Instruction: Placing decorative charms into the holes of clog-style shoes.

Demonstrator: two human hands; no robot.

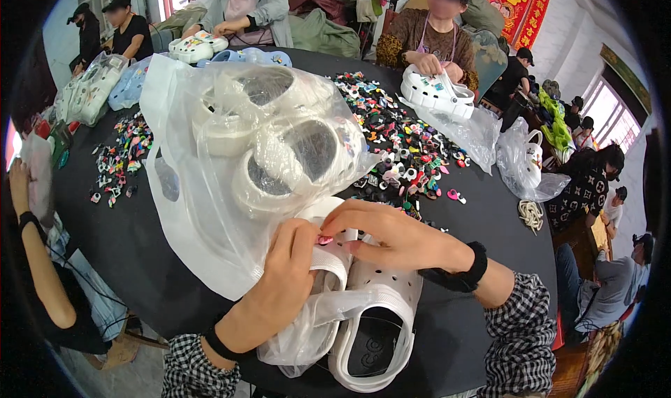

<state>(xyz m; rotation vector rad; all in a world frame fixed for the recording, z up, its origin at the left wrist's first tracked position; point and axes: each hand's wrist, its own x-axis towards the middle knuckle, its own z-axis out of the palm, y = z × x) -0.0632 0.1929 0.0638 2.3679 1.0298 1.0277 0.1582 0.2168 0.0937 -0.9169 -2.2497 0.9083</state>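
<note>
A pair of white clogs lies at the near edge of the table, and the right-hand clog point(410, 286) shows its dark insole. Clear plastic wrap partly covers the left-hand clog point(330, 261). My left hand point(283, 275) is closed on this left-hand clog's upper; its thumb is mostly hidden. From the other side my right hand point(395, 238) reaches over the toe, with bent fingers closed at a small pink shoe charm point(325, 240). The fingertips of both hands nearly meet around the charm. The holes under my fingers are hidden.
A clear bag of white clogs point(279, 139) stands just beyond my hands. Loose colourful charms point(398, 167) spread to its right, with a smaller pile point(126, 153) at left. Across the black table point(482, 237), a person handles a white clog point(437, 94). Other people sit around.
</note>
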